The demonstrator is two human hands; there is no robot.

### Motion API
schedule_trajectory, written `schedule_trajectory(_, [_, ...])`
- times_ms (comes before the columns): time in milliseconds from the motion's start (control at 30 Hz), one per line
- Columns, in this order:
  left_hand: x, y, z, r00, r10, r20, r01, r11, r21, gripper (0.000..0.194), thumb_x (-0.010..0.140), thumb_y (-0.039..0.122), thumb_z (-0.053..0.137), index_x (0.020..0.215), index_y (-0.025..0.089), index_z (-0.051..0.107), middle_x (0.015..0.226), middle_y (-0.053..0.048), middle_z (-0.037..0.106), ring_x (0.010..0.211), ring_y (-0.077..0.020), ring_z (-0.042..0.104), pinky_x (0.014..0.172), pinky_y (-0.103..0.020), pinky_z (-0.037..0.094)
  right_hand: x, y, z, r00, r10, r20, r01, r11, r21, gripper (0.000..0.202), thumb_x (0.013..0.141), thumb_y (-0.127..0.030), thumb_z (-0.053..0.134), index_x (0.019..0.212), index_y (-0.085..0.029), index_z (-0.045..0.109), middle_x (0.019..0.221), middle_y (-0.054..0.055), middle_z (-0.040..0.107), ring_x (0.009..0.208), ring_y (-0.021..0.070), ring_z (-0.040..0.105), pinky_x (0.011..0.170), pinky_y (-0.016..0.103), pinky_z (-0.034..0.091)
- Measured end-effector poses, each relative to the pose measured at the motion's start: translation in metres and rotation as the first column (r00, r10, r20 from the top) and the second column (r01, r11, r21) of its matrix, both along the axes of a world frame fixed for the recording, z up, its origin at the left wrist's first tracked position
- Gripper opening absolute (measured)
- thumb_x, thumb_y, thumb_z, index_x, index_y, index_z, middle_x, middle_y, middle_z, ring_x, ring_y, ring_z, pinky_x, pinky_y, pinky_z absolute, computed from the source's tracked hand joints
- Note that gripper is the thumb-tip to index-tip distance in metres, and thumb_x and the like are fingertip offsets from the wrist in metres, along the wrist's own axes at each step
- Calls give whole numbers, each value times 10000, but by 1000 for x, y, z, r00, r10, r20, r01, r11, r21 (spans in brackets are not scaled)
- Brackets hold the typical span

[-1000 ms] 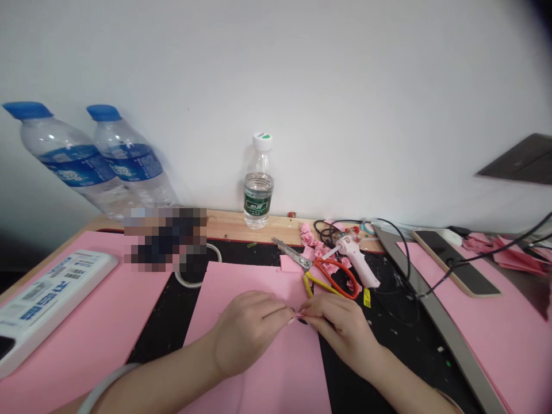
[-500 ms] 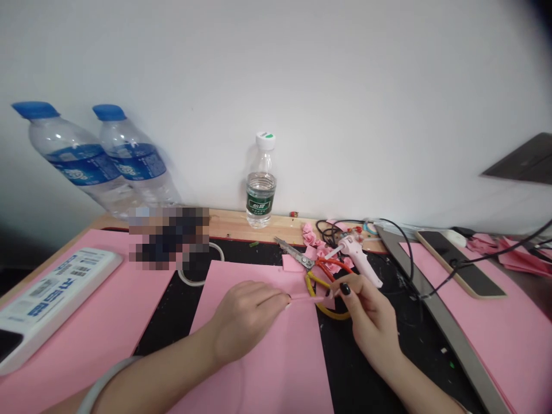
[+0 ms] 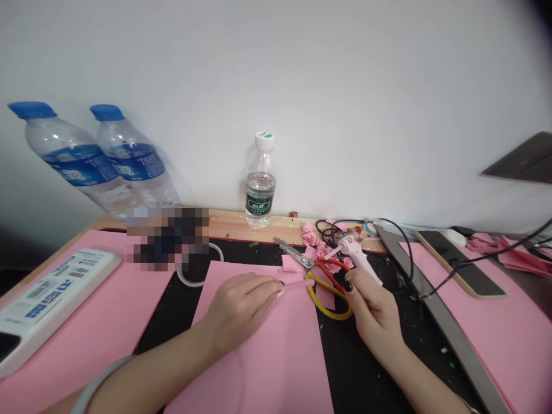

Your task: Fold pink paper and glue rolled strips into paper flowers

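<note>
My left hand, above a sheet of pink paper, pinches a thin pink paper strip near one end. The strip's free end points right, toward the scissors with one red and one yellow handle. My right hand is closed beside those handles, fingers curled and the black-nailed thumb pressed in. Whether anything small is inside it is hidden. Just behind this hand lies a pale pink glue gun. A small pink paper piece shows through the scissors' handles.
Crumpled pink scraps and black cables lie behind the scissors. A small water bottle stands by the wall, two large bottles at left. A white box-shaped device rests left, a phone right.
My right hand has come off the strip's right end and shifted slightly right, its fingers curling in. The strip stays in my left hand, its free end now tilted up a little.
</note>
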State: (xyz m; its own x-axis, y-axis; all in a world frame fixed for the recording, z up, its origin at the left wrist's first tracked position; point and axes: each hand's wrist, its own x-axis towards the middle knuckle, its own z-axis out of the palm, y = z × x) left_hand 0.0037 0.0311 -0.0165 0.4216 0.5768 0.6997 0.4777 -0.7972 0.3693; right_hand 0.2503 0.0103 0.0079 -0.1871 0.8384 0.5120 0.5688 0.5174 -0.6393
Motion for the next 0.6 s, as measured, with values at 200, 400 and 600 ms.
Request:
schedule_trajectory(200, [-7, 9, -3, 996, 62, 59, -58, 996, -62, 205, 917, 113, 482, 1026, 168, 647, 957, -71, 705, 869, -183, 647, 773, -341, 533, 5, -1, -3, 974, -216, -74, 218, 976, 21, 256, 943, -225, 412, 689, -206, 436, 666, -9, 410, 583, 137, 393, 535, 285, 317])
schedule_trajectory(400, [-13, 15, -3, 995, 97, 35, -94, 992, -80, 317, 934, 130, 461, 1228, 182, 567, 1008, -86, 671, 827, -188, 567, 724, -361, 483, 6, 6, -2, 986, -161, 49, 154, 982, 112, 165, 894, -169, 484, 739, -213, 515, 873, 54, 553, 852, 212, 528, 741, 355, 412])
schedule_trajectory(600, [-11, 10, -2, 992, 62, -111, -73, 993, -90, 331, 969, 195, 398, 1271, 120, 512, 864, -78, 628, 758, -192, 506, 676, -345, 429, 1, 10, -6, 979, -57, 195, 43, 996, 73, 153, 884, -130, 492, 846, -218, 611, 949, 69, 628, 923, 225, 567, 799, 379, 458])
